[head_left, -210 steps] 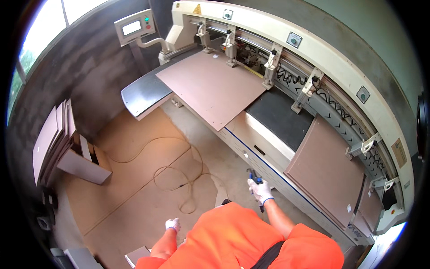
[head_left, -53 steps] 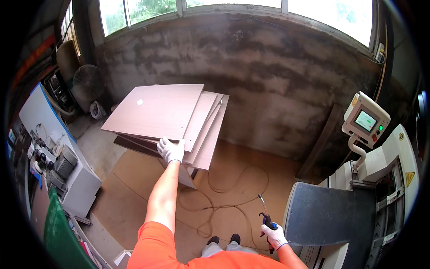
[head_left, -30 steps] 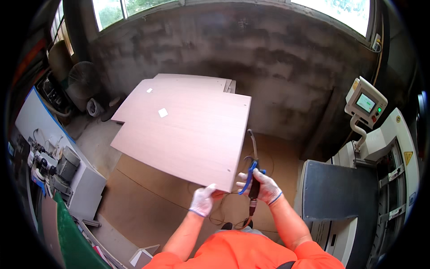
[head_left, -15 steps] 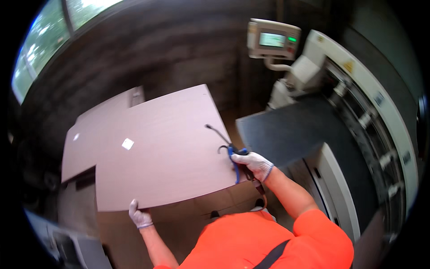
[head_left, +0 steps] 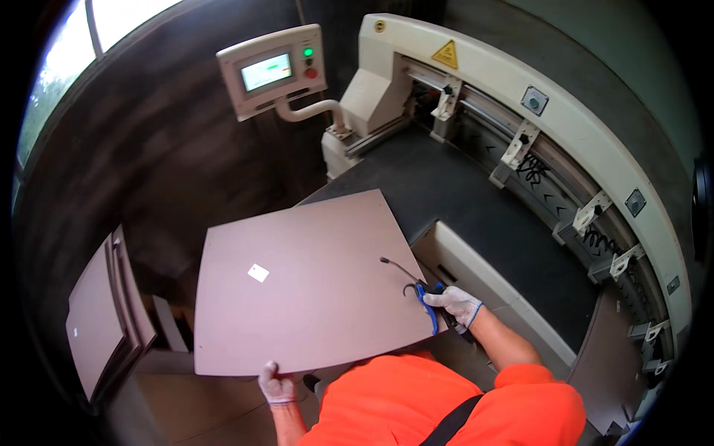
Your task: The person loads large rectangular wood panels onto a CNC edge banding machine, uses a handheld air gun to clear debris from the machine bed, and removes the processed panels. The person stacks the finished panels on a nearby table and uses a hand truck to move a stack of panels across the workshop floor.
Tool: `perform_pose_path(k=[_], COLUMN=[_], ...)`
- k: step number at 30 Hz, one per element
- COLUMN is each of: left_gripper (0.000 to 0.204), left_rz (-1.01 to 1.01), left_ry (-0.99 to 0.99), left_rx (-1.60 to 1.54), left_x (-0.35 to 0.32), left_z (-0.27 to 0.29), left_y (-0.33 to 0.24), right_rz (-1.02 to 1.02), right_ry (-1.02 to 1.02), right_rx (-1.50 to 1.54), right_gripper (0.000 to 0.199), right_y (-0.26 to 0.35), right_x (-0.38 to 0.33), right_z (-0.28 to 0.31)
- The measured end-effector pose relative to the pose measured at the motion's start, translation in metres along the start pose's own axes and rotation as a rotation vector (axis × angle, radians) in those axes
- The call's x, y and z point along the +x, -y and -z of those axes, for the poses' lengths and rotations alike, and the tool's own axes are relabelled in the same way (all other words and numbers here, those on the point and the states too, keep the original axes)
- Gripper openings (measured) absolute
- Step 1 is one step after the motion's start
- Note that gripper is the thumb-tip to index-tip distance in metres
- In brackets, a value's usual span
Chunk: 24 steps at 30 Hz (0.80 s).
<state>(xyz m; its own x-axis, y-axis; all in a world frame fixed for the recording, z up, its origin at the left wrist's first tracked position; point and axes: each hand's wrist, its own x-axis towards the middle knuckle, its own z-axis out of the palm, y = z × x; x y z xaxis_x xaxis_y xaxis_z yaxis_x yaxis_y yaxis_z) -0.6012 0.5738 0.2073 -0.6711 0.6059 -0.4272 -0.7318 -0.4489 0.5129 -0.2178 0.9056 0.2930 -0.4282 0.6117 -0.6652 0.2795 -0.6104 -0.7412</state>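
My left hand, in a whitish knit glove, is closed on the near edge of a large pinkish-brown panel, thumb on top and fingers hidden beneath. A small white label sits on the panel's face. My gloved right hand is closed around an air blow gun with a blue lever, a hook and a thin dark nozzle. The gun lies over the panel's right side, its nozzle pointing away to the left. Whether the right fingers also grip the panel edge is hidden. The panel's far right corner overlaps the dark machine bed.
A pale machine with a dark flat bed and an arched beam stands to the right. Its control screen is on an arm at the back. More panels stack at left; another panel lies at far right.
I have turned right, and the panel I hold has come away from the stack toward the machine bed. Both hands keep their grip; the blow gun stays in my right hand.
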Motion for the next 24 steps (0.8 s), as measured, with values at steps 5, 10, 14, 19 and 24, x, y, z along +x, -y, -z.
perform_pose_path(k=[5,10,14,19,24], left_gripper=[0.046,0.035,0.024,0.017,0.032], left_rz=[0.439,0.876,0.158,0.605,0.582], left_ry=[0.064,0.459,0.236,0.095,0.152], left_rx=[0.084,0.76,1.131,0.874,0.83], left_x=[-0.03,-0.034,0.005,0.066,0.074], left_z=[-0.064,-0.161,-0.16,-0.122,-0.176], left_y=[0.14,0.168,0.151,0.163,0.245], right_rz=[0.074,0.286,0.133,-0.009,0.032], right_ry=[-0.311,-0.601,-0.436,-0.313,-0.177], right_rx=[-0.149,0.075,0.222,0.296,0.375], right_gripper=[0.031,0.035,0.042,0.031,0.029], right_y=[0.03,0.1,0.053,-0.022,-0.045], right_x=[0.032,0.064,0.06,0.044,0.074], right_z=[0.136,0.196,0.201,0.117,0.064])
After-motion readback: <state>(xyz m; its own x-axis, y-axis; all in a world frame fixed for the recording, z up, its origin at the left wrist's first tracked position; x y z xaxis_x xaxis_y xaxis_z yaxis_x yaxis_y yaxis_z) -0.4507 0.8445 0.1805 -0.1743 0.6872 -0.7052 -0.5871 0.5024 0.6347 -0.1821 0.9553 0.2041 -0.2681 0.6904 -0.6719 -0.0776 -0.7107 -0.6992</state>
